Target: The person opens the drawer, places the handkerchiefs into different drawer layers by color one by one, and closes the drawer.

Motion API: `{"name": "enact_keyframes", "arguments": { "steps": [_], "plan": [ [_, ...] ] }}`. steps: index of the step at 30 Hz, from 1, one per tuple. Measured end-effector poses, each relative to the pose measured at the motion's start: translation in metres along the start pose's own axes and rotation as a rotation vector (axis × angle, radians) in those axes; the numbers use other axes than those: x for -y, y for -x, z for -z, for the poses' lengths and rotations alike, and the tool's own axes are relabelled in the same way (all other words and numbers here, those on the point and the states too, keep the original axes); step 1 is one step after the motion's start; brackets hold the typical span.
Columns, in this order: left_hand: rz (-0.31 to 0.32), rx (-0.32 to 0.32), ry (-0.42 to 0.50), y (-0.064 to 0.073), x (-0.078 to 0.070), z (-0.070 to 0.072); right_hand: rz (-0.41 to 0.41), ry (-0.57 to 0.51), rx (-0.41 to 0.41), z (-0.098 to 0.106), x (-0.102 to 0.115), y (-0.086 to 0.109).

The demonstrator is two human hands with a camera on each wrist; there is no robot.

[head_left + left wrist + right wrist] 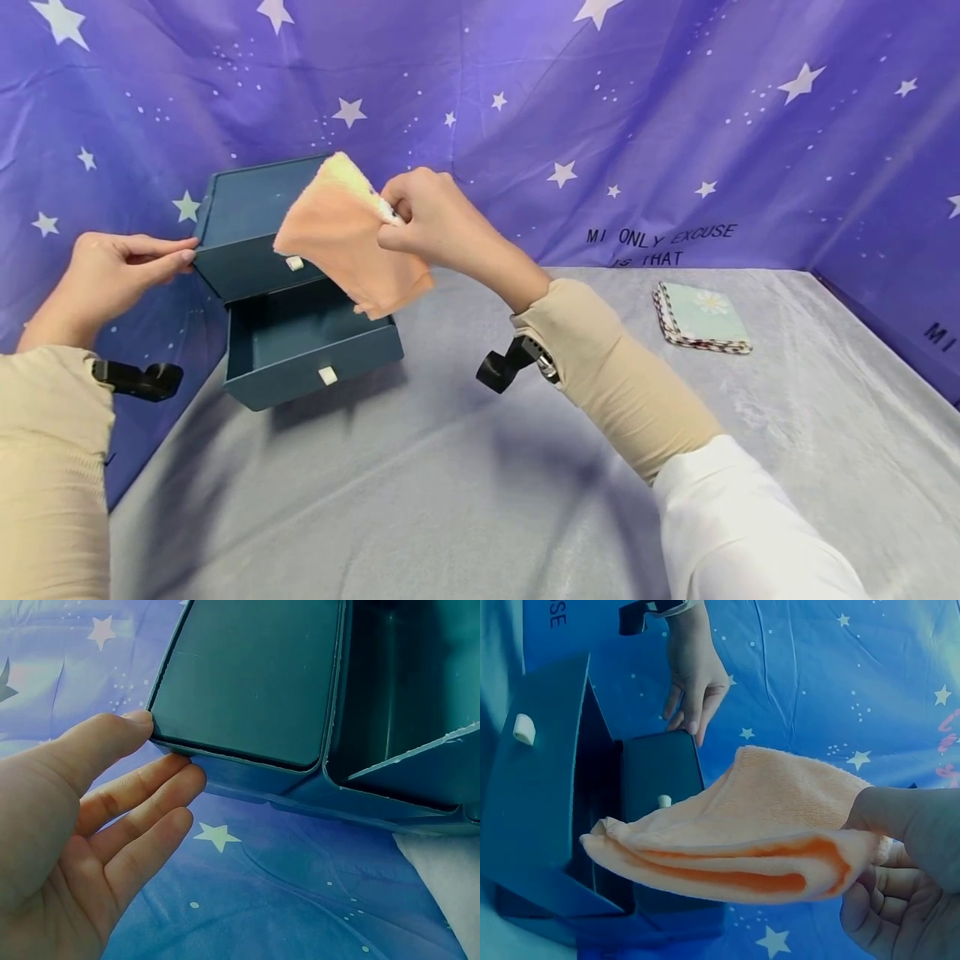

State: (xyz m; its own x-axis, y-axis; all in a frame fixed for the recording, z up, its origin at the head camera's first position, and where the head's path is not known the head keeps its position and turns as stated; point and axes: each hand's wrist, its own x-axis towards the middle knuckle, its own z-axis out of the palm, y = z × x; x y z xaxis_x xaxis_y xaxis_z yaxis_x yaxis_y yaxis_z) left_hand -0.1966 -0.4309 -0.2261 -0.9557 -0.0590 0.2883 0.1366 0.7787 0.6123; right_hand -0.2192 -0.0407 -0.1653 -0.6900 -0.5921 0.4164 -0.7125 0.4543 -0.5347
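Observation:
My right hand [431,212] pinches a folded peach-orange towel [348,233] by one edge. The towel hangs in the air in front of the dark teal two-drawer box [255,200], partly hiding it. In the right wrist view, the folded layers of the towel [742,847] show deeper orange inside. The lower drawer [288,375] is pulled out and its visible inside is bare; the upper drawer is closed. With nearly straight fingers, my left hand [112,271] touches the box's left front corner. In the left wrist view, the thumb of the left hand [90,802] rests at the front edge, fingertips along the side.
A folded pale green cloth [705,317] with a daisy and a checked border lies at the right on the grey table cover [450,483]. Behind stands a purple curtain [510,133] with white stars. Small white tabs [327,375] mark the drawer fronts.

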Motion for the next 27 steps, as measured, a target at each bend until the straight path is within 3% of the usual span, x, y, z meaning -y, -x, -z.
{"name": "enact_keyframes", "arguments": {
  "steps": [5,8,12,20,27],
  "plan": [
    [-0.019,-0.017,-0.003,-0.016,0.035,-0.003,0.005,-0.047,0.018,-0.013,0.001,-0.004],
    [-0.003,-0.012,0.008,-0.007,0.016,-0.003,0.000,-0.073,0.027,-0.021,0.001,-0.006],
    [0.025,-0.010,0.030,0.011,-0.024,-0.002,0.006,-0.086,0.036,-0.029,0.001,-0.009],
    [-0.034,-0.031,0.089,0.014,-0.031,-0.002,0.020,-0.106,0.064,-0.043,-0.001,-0.013],
    [-0.020,-0.033,0.074,0.016,-0.036,-0.002,-0.017,-0.122,0.115,-0.055,-0.005,-0.017]
  ]
}}
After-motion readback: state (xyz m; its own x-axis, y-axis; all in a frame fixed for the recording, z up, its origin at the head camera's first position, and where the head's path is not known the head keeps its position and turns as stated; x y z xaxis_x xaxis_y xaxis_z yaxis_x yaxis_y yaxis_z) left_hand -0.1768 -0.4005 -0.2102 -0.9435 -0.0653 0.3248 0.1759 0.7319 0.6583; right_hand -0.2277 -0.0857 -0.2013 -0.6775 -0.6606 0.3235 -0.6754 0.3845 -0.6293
